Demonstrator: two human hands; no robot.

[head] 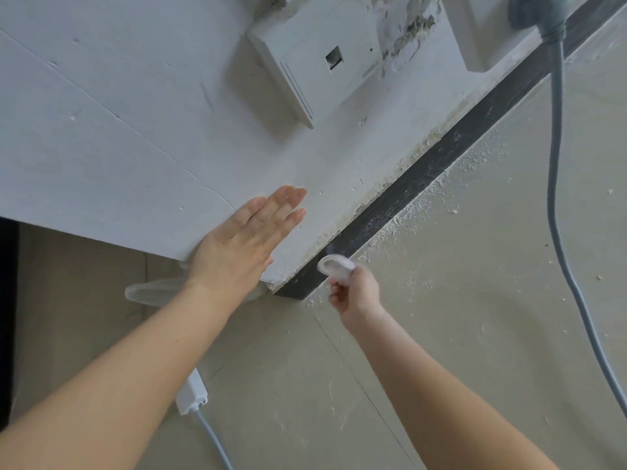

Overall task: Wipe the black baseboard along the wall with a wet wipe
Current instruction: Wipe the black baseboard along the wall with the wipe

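Observation:
A black baseboard [441, 154] runs diagonally along the foot of the white wall [118, 130], from the wall's corner at centre to the upper right. It is speckled with dust and white crumbs. My right hand [356, 293] grips a crumpled white wet wipe [336, 266] and holds it against the baseboard close to the corner end. My left hand [244, 242] lies flat on the wall just above the corner, fingers straight and together.
A white wall box [315, 59] juts out above the baseboard. A grey cable [556, 164] hangs from a plug at top right and trails over the dusty beige floor [475, 266]. A white power strip [191, 395] lies under my left forearm. A pale cloth [152, 291] pokes out behind the corner.

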